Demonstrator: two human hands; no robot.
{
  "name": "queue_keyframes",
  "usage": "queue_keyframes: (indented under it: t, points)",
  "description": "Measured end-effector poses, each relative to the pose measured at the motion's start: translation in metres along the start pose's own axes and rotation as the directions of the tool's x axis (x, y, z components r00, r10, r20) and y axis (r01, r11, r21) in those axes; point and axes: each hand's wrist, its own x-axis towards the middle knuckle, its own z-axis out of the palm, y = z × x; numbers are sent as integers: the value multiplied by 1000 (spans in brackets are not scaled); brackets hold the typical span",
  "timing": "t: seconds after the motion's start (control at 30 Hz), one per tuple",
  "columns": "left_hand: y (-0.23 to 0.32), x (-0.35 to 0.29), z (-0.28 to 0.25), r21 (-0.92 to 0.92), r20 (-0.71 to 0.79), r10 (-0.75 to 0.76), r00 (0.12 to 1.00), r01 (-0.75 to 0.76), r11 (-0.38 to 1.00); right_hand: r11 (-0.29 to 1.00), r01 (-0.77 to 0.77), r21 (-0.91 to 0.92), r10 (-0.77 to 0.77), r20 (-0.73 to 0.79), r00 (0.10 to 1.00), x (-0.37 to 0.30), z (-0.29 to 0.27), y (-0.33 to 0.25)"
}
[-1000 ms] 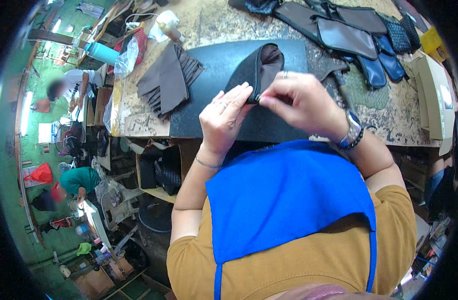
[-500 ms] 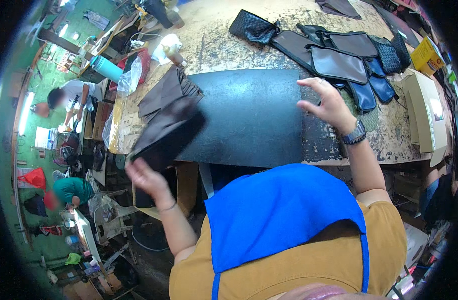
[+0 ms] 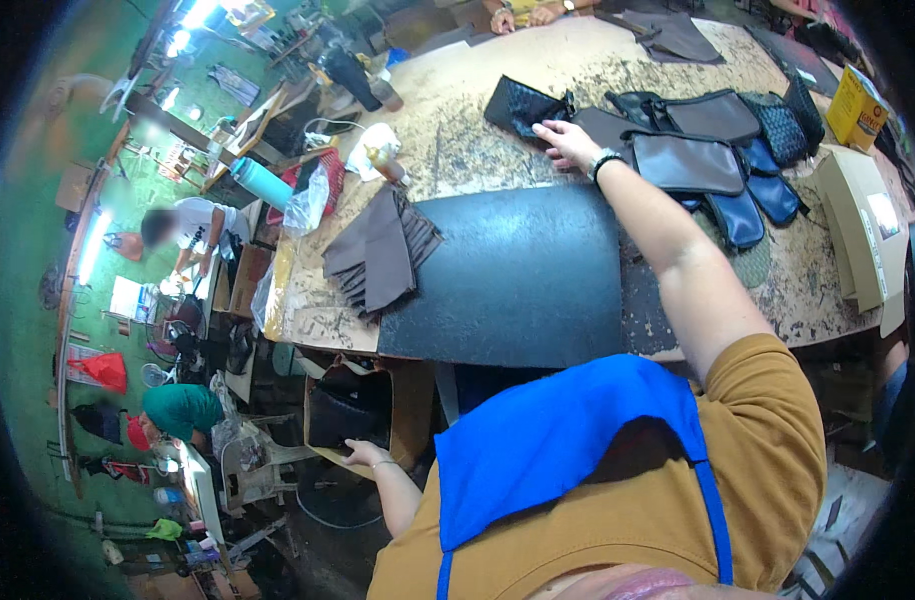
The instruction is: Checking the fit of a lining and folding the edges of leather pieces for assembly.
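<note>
My right arm stretches across the table, and my right hand (image 3: pixel 572 147) pinches the near edge of a black woven pouch (image 3: pixel 518 104). That pouch lies at the left end of a pile of pouches. Down on the left, below the table edge, my left hand (image 3: pixel 366 453) is at the rim of a cardboard box (image 3: pixel 412 405), its fingers stretched out. A black pouch-like piece (image 3: pixel 346 412) sits inside the box, just beyond those fingertips. A black mat (image 3: pixel 508 275) covers the table before me. On its left edge rests a fanned stack of dark brown pieces (image 3: pixel 383 250).
Grey-fronted pouches (image 3: pixel 688 163) and blue ones (image 3: pixel 735 218) are heaped at right. Beyond them are a yellow box (image 3: pixel 856 108) and an open carton (image 3: pixel 850 230). A turquoise bottle (image 3: pixel 262 182) and a red basket (image 3: pixel 330 180) stand left. Other people work at left and across the table.
My left hand has moved down from the table to the box; the dark piece it carried has left the mat. My right hand has reached forward to the woven pouch.
</note>
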Motion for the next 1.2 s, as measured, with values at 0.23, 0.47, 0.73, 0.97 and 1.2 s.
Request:
queue_keyframes:
  t: [0.23, 0.47, 0.73, 0.97, 1.2]
  points:
    - [85, -43, 16, -298, 342, 620, 706, -544, 784, 750, 578, -322, -654, -230, 720, -50, 5, -27]
    - [249, -213, 44, -710, 687, 724, -63, -268, 651, 624, 780, 50, -779, 128, 614, -141, 28, -77]
    - [243, -346, 81, -497, 770, 352, -533, -152, 855, 780, 626, -1, -603, 265, 752, -163, 60, -29]
    - [217, -348, 72, -421, 826, 320, -464, -131, 898, 851, 465, -243, -361, 369, 856, -203, 59, -33]
    - [224, -348, 71, -487, 817, 346, -461, -231, 842, 895, 421, -151, -309, 471, 826, -189, 52, -21]
